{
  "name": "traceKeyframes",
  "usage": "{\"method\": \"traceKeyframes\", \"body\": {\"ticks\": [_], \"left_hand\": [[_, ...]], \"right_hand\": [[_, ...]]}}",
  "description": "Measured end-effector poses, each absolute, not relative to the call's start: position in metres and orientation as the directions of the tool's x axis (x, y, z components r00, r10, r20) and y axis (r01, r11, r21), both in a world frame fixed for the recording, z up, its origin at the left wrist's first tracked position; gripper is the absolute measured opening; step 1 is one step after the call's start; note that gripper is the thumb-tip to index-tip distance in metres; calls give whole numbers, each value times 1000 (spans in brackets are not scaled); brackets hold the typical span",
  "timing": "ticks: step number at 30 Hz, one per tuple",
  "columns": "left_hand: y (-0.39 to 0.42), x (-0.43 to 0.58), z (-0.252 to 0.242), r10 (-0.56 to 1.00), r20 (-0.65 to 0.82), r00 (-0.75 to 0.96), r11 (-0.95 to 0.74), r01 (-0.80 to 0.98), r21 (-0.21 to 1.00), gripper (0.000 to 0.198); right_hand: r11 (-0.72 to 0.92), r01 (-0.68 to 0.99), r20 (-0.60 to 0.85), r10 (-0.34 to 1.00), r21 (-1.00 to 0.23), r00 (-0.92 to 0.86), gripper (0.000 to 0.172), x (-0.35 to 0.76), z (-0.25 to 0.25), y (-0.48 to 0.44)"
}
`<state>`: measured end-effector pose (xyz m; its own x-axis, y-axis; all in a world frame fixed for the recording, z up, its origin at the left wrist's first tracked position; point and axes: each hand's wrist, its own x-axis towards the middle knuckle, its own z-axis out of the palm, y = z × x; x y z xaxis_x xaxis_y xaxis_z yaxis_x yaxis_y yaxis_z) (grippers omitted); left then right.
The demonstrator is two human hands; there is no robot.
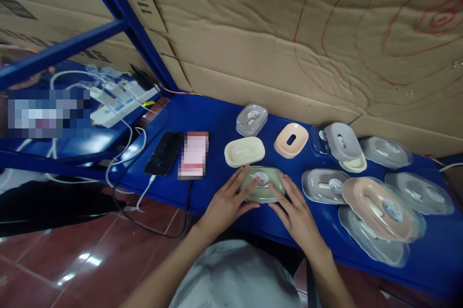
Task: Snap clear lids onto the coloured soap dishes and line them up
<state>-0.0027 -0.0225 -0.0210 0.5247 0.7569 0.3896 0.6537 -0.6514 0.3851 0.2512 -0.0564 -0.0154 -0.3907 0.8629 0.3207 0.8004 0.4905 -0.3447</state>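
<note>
A green soap box with a clear lid (261,187) lies near the front edge of the blue shelf (213,119). My left hand (228,200) rests on its left side, fingers stretched over the lid. My right hand (293,206) presses its right side with fingers extended. Just behind it sit a cream tray (244,151), a peach drainer insert (291,140) and a grey lidded soap box (251,119).
Several more soap boxes and clear lids (379,206) crowd the shelf's right part. Two phones (164,152) lie to the left with charging cables, a power strip (115,100) beyond. Cardboard (289,33) backs the shelf. Red tiled floor (72,255) lies below.
</note>
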Motion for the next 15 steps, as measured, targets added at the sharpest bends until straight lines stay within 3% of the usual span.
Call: {"method": "traceKeyframes", "body": {"ticks": [5, 9, 13, 15], "left_hand": [[-33, -7, -26, 727, 446, 522, -676, 658, 331, 78], [-35, -11, -24, 723, 455, 519, -683, 635, 361, 72], [-13, -19, -9, 780, 447, 439, -622, 624, 473, 47], [7, -21, -3, 830, 420, 367, -543, 705, 456, 42]], "right_hand": [[503, 812, 324, 852, -297, -410, 72, 249, -20, -65], [508, 810, 329, 849, -292, -414, 71, 247, -20, -66], [506, 811, 352, 846, -292, -401, 70, 249, -20, -67], [492, 820, 341, 855, -293, -392, 67, 251, -20, -71]]}}
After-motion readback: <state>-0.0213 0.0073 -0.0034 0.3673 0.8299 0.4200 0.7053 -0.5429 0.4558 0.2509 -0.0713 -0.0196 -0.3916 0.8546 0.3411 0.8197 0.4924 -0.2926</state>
